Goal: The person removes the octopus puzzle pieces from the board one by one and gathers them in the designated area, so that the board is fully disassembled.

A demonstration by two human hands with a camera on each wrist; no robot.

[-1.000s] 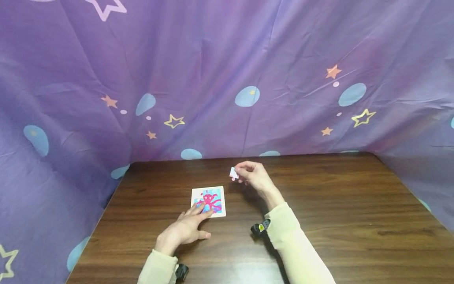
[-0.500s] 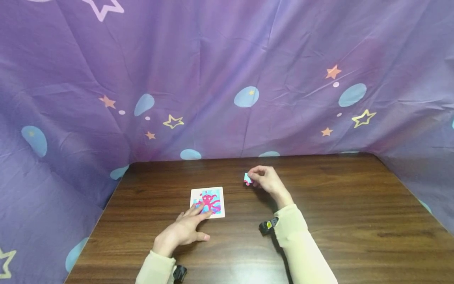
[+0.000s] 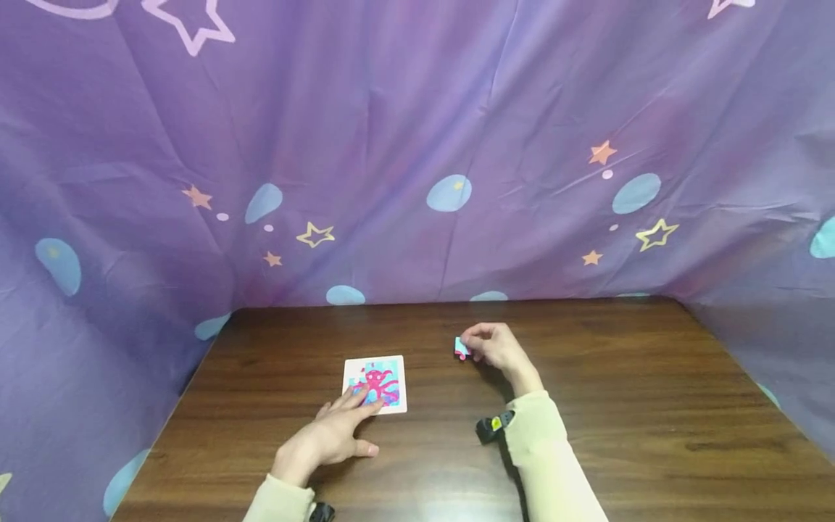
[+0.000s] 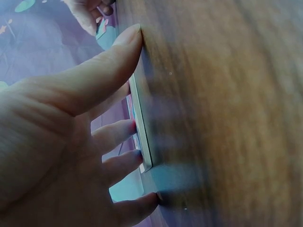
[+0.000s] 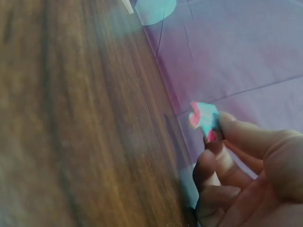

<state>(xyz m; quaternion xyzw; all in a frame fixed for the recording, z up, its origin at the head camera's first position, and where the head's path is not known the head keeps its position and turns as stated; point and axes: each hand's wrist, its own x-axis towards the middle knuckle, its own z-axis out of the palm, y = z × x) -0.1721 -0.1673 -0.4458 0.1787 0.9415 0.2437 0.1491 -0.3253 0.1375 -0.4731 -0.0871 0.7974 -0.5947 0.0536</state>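
A square puzzle board [image 3: 401, 404] with a white border lies on the table, showing a pink octopus on blue. Its upper left corner has a bare white patch. My left hand [image 3: 329, 437] rests with spread fingertips on the board's lower left part, the thumb out to the side over the wood. Between thumb and fingers, my right hand [image 3: 499, 349] pinches a small jigsaw piece [image 3: 461, 348], light blue with pink parts, to the right of the board. In the right wrist view the jigsaw piece [image 5: 206, 116] is held up by one edge, its tab sticking out.
The brown wooden table [image 3: 620, 406] reaches back to a purple cloth [image 3: 391, 145] printed with stars and blue ovals. More of this cloth hangs on the left and right sides. Each wrist wears a small black camera, such as the right camera [image 3: 488, 429].
My right hand has moved right, away from the board, with the jigsaw piece, whose printed face has turned into sight. The left hand stays on the board. The head view has tilted slightly.
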